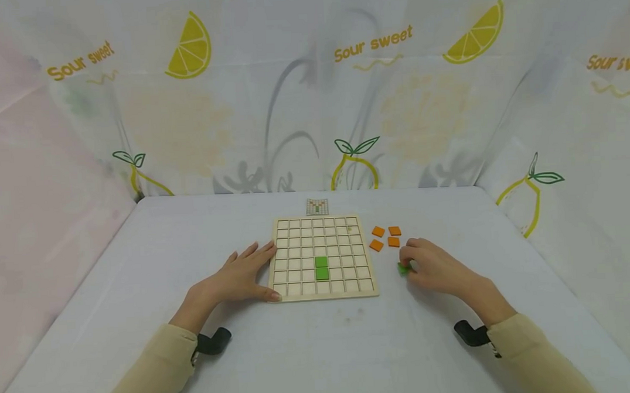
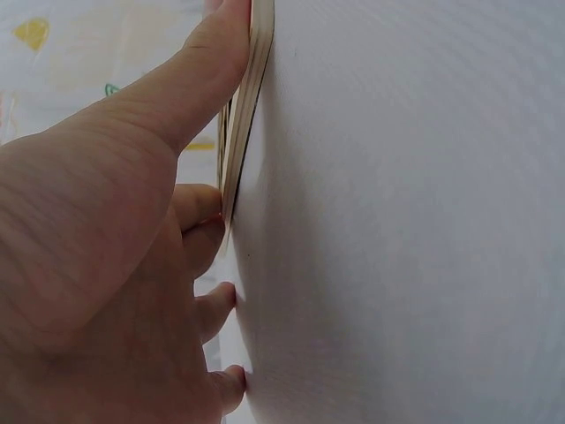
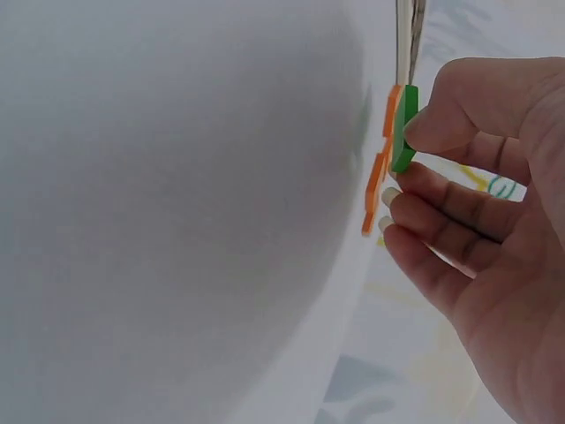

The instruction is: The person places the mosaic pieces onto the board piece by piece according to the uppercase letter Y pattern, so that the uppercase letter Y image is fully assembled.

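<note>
A square wooden grid board (image 1: 295,259) lies on the white table, with two green tiles (image 1: 321,268) set one above the other in its middle column. My left hand (image 1: 243,274) rests at the board's left edge, fingers spread, thumb on the near left corner; the left wrist view shows the thumb against the board's side (image 2: 252,97). To the right of the board, my right hand (image 1: 429,265) pinches a green tile (image 3: 406,128) between thumb and fingers. In the right wrist view this tile is tilted on edge, held above the tabletop.
Several orange tiles (image 1: 394,241) lie flat between the board and my right hand. Behind the board lies a small printed pattern card (image 1: 317,206). A patterned curtain (image 1: 300,103) hangs along the table's far edge.
</note>
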The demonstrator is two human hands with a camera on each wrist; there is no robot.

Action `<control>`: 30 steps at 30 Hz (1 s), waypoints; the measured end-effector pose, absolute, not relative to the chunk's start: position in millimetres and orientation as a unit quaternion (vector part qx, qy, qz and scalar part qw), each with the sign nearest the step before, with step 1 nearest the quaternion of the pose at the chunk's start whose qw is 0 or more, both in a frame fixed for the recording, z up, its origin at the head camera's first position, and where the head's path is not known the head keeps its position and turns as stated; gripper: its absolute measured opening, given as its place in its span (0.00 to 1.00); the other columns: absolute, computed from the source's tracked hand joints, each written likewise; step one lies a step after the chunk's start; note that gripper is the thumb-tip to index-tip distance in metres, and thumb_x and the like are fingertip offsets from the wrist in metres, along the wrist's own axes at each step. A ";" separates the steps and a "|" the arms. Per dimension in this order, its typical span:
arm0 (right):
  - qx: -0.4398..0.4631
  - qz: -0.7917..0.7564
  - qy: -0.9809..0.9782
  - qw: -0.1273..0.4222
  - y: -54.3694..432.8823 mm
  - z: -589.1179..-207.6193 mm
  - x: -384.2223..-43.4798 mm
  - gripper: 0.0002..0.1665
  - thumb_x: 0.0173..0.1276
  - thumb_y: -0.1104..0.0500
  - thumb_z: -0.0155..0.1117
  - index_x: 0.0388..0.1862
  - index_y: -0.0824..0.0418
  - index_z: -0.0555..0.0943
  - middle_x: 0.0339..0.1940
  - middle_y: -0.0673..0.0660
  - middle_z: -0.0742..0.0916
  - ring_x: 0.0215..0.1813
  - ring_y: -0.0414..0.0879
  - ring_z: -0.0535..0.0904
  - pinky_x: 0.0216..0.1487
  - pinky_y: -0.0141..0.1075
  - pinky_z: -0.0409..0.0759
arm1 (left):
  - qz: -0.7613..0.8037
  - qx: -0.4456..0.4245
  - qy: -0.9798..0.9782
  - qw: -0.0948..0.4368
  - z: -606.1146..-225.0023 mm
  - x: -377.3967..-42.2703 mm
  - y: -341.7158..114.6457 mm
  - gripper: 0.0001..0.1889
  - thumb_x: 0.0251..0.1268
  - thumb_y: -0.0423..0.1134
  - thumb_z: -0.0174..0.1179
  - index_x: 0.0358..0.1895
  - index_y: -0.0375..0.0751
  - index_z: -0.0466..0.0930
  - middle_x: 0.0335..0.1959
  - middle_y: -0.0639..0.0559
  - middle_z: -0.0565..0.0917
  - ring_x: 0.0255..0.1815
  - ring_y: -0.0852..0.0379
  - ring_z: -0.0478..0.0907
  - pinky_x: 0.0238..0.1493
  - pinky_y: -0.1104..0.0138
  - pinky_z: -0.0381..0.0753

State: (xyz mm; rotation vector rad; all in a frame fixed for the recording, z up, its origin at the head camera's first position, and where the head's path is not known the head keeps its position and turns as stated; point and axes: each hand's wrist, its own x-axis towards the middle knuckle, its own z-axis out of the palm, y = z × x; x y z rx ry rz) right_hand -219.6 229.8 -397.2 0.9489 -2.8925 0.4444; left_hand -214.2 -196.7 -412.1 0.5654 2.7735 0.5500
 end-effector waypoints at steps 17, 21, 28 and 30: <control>0.309 0.161 -0.937 0.030 206.7 -397.6 -225.8 0.13 0.53 0.71 0.64 0.30 0.53 0.81 0.33 0.46 0.79 0.41 0.44 0.73 0.43 0.38 0.74 | 0.193 0.194 0.953 0.128 -411.5 -213.9 -197.3 0.61 0.46 0.69 0.70 0.81 0.45 0.49 0.83 0.49 0.50 0.83 0.36 0.40 0.76 0.32 0.39; 0.311 0.164 -0.936 0.027 200.8 -397.1 -227.6 0.13 0.53 0.72 0.64 0.31 0.54 0.81 0.33 0.48 0.79 0.40 0.43 0.71 0.42 0.36 0.73 | 0.195 0.193 0.953 0.128 -410.4 -213.2 -196.5 0.61 0.46 0.68 0.70 0.80 0.45 0.50 0.83 0.49 0.51 0.83 0.36 0.41 0.76 0.32 0.40; 0.318 0.153 -0.935 0.023 190.2 -398.1 -231.1 0.12 0.53 0.71 0.64 0.30 0.54 0.82 0.33 0.48 0.79 0.36 0.40 0.69 0.39 0.32 0.71 | 0.191 0.195 0.953 0.129 -409.7 -214.0 -195.6 0.60 0.47 0.68 0.70 0.80 0.45 0.49 0.83 0.49 0.50 0.83 0.36 0.41 0.75 0.32 0.40; 0.324 0.155 -0.933 0.022 186.1 -398.1 -232.6 0.12 0.53 0.71 0.64 0.30 0.54 0.82 0.33 0.48 0.79 0.36 0.40 0.69 0.38 0.31 0.70 | 0.189 0.194 0.954 0.129 -410.5 -214.2 -196.3 0.61 0.47 0.68 0.70 0.80 0.45 0.50 0.83 0.49 0.50 0.83 0.36 0.41 0.75 0.32 0.40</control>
